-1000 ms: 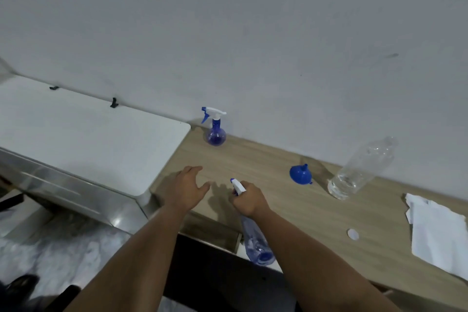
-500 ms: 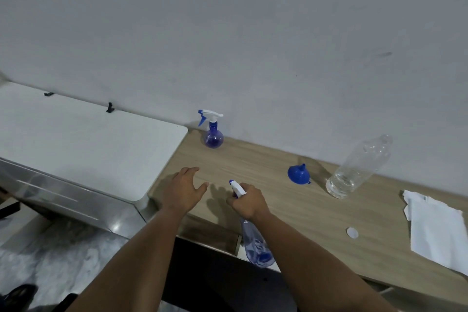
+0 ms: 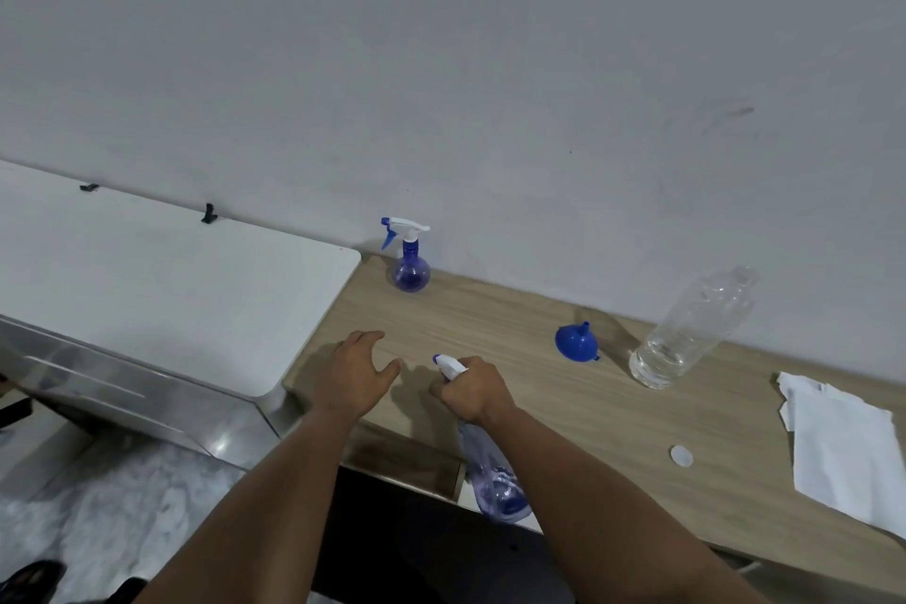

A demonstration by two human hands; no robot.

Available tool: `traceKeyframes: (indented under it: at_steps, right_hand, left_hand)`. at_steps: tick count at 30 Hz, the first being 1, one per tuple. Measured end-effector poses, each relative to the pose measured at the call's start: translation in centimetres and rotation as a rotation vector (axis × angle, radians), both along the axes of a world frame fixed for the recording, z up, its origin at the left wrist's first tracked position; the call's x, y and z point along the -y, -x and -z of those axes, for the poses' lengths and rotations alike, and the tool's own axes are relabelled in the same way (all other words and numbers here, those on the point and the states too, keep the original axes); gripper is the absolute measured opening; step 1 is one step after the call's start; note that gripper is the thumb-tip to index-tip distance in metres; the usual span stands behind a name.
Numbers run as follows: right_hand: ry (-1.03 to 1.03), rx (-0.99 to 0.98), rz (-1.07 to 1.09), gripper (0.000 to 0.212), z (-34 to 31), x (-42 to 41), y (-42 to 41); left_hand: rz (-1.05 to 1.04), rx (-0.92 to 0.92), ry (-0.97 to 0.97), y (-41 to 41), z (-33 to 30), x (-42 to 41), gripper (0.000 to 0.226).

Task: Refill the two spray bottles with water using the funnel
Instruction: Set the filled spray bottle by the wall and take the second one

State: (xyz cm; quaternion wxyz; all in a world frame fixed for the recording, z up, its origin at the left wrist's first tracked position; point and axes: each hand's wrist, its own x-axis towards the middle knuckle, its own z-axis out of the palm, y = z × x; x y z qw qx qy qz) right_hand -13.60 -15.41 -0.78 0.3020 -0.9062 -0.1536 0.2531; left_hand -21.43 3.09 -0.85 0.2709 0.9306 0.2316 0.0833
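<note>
My right hand [image 3: 471, 388] grips the white trigger head of a translucent blue spray bottle [image 3: 495, 481], whose body hangs tilted below the wooden table's [image 3: 564, 407] front edge. My left hand [image 3: 354, 373] hovers open just left of it, fingers spread. A second blue spray bottle [image 3: 411, 260] with a white and blue trigger stands upright at the wall. A blue funnel [image 3: 577, 341] lies on its side on the table. Beside it a clear plastic water bottle [image 3: 686, 334], uncapped, holds a little water.
A small white cap [image 3: 681, 455] lies on the table near the front right. White folded paper towels [image 3: 843, 446] sit at the right edge. A white-topped metal cabinet [image 3: 162, 294] adjoins the table on the left. Marbled floor lies below.
Both hands and the held bottle have stayed nearly where they were; the view shifted slightly. Nothing was picked up or let go.
</note>
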Motion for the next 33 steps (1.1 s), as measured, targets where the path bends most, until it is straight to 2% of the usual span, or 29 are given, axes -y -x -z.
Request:
traceKeyframes:
  at_steps: [2, 5, 8, 11, 16, 18, 21, 23, 24, 25, 28, 30, 33]
  right_hand:
    - [0.074, 0.01, -0.059, 0.048, 0.1, 0.0, -0.2]
    - [0.029, -0.002, 0.051, 0.041, 0.3, 0.2, -0.7]
    - [-0.126, 0.053, 0.133, 0.022, -0.7, -0.3, -1.9]
    - [-0.284, 0.126, 0.217, 0.023, -3.1, -1.1, -3.6]
    - [-0.586, 0.139, 0.239, 0.035, -7.4, -1.8, -7.8]
    - [-0.713, 0.112, 0.232, 0.037, -8.9, -2.0, -9.2]
    - [-0.809, 0.103, 0.22, 0.039, -10.8, -2.4, -10.9]
    - [-0.826, 0.134, 0.216, 0.041, -11.5, -2.7, -12.1]
    - [-0.82, 0.157, 0.227, 0.035, -11.7, -2.8, -12.9]
    - [-0.801, 0.186, 0.242, 0.028, -11.8, -3.0, -13.5]
    - [-0.655, 0.283, 0.266, 0.039, -11.0, -3.2, -15.4]
    - [-0.593, 0.308, 0.265, 0.035, -9.7, -3.4, -16.6]
    - [-0.564, 0.304, 0.263, 0.032, -7.7, -3.8, -18.4]
  left_hand:
    - [0.001, -0.005, 0.004, 0.0, 0.0, 0.0, 0.058]
    - [-0.001, -0.036, 0.008, -0.1, -0.1, 0.2, 0.058]
    - [0.011, -0.071, 0.045, -0.6, -0.5, 0.4, 0.055]
    - [0.056, -0.14, 0.138, -1.5, -0.8, 1.1, 0.054]
    - [0.214, -0.142, 0.553, -4.6, -3.0, 3.3, 0.078]
    - [0.26, -0.117, 0.565, -6.2, -4.1, 4.1, 0.08]
    - [0.248, -0.054, 0.559, -8.8, -5.0, 4.6, 0.071]
    - [0.203, -0.027, 0.678, -10.8, -5.5, 4.9, 0.072]
    - [0.185, -0.013, 0.703, -11.8, -5.6, 5.1, 0.073]
    - [0.172, -0.004, 0.664, -12.8, -5.7, 5.1, 0.073]
    - [0.11, 0.089, 0.534, -14.8, -5.9, 4.5, 0.077]
    - [0.09, 0.132, 0.481, -16.0, -5.7, 3.7, 0.074]
    - [0.091, 0.095, 0.396, -17.9, -4.9, 3.1, 0.066]
